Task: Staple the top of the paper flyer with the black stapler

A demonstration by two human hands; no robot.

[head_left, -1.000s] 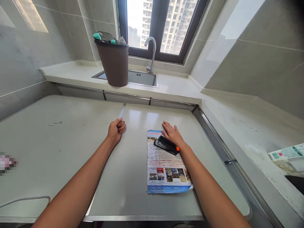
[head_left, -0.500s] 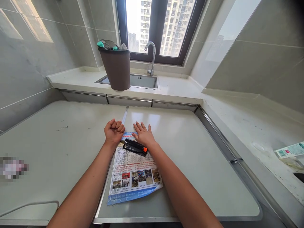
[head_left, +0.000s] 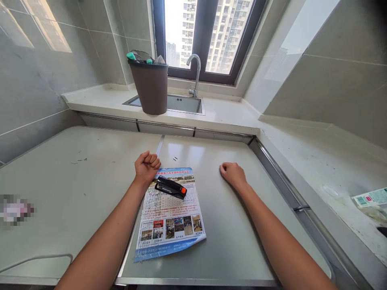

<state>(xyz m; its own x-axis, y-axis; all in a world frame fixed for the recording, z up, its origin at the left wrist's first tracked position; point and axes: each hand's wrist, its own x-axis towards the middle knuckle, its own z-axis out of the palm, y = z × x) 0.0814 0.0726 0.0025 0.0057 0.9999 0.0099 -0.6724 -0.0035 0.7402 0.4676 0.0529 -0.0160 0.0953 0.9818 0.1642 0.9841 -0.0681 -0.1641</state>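
My left hand (head_left: 147, 166) is curled into a fist on the table at the upper left corner of a printed flyer (head_left: 178, 205). Well to the flyer's right, my right hand (head_left: 232, 174) rests closed on the table, touching neither paper nor tool; nothing shows in its fingers. A black stapler (head_left: 171, 187) with an orange end lies at a slant across the flyer's upper part. Small metal staple strips (head_left: 175, 158) lie just beyond the flyer's top edge. The flyer's lower right corner curls up.
The pale table (head_left: 242, 225) has a seam and a metal front edge. Dark bits (head_left: 80, 160) and a cable (head_left: 36, 256) lie at left. Behind, a brown bin (head_left: 151, 88) stands by the sink (head_left: 187, 104) and faucet (head_left: 197, 74). A box (head_left: 371, 197) is on the right counter.
My right hand has lifted off the flyer's top, moved right and closed. The staple strips now show where it lay flat. My left fist stays nearly in place.
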